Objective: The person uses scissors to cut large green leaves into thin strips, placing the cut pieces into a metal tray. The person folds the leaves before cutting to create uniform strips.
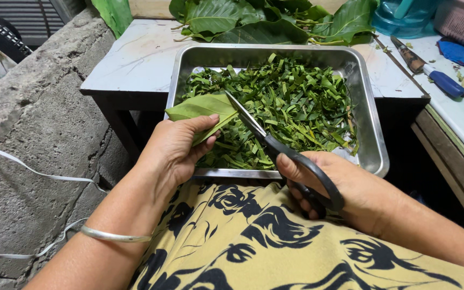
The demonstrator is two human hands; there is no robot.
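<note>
My left hand (pixel 174 146) holds a folded green leaf (pixel 200 107) over the near left part of a metal tray (pixel 374 139). My right hand (pixel 331 185) grips black-handled scissors (pixel 275 145), whose blades point up and left and meet the leaf's edge. The tray is filled with several cut green leaf strips (pixel 291 102). A silver bangle (pixel 115 235) sits on my left wrist. My lap, in yellow cloth with black flowers, lies below the tray.
Whole green leaves (pixel 264 19) are piled on the white table (pixel 135 59) behind the tray. A blue-handled knife (pixel 430 72) lies at the right, near a blue cloth and a basket. A rough concrete block (pixel 33 134) stands at the left.
</note>
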